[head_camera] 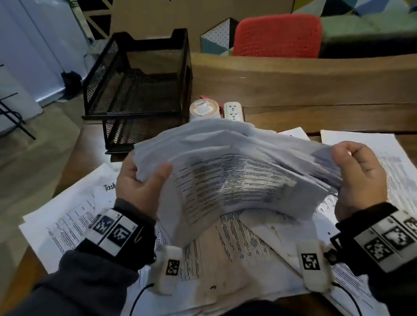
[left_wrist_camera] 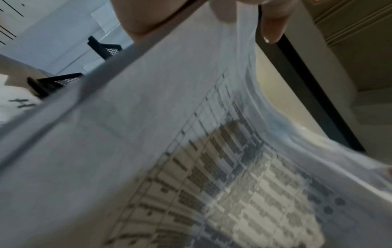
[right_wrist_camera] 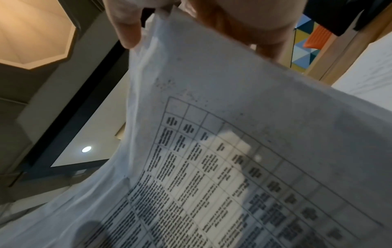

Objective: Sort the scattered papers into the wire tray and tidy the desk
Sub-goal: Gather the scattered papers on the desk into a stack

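A thick stack of papers (head_camera: 232,170) hangs above the desk (head_camera: 327,115), its left edge pinched between thumb and curled fingers of the left hand (head_camera: 138,186) and its right edge clamped likewise by the right hand (head_camera: 360,174). Two hands hold one stack, palms facing inward, wrists low. More loose sheets (head_camera: 239,253) lie scattered beneath, and one black two-tier wire tray (head_camera: 139,87) stands just beyond, at the desk's far left.

Wire tray (head_camera: 139,87) behind loose papers (head_camera: 62,226) on desk (head_camera: 327,115); power strip (head_camera: 233,110) right of tray.
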